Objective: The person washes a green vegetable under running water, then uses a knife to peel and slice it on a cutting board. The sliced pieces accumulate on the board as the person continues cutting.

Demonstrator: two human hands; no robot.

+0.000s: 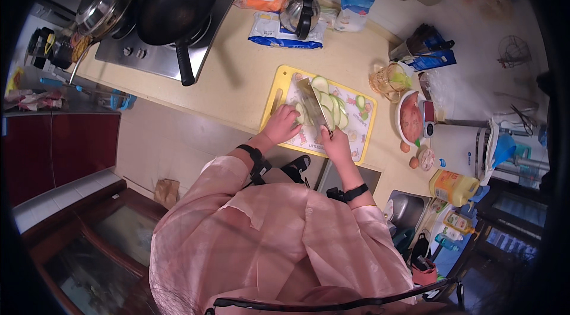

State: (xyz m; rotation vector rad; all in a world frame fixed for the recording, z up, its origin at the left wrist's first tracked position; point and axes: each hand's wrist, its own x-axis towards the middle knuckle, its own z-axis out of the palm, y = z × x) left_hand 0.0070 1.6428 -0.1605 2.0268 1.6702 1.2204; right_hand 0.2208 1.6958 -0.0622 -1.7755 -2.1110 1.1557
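A yellow-rimmed cutting board [368, 137] with a printed pattern lies on the counter before me. My right hand [336, 142] grips the handle of a broad kitchen knife [313, 102], whose blade points away from me across the board. To the right of the blade lie overlapping pale green-edged vegetable slices [328, 100], perhaps zucchini, and a small end piece [360, 101] rests apart from them. My left hand [282, 124] is on the board left of the blade, its fingers on a remaining vegetable piece [300, 114] that they partly cover.
A black wok [176, 10] and a lidded steel pan [107, 3] sit on the gas stove [156, 59]. Behind the board stand a glass kettle [299, 12] and food packets [262, 32]. To the right are a glass mug [386, 82], a bowl [400, 112] holding a sweet potato, and eggs [413, 162].
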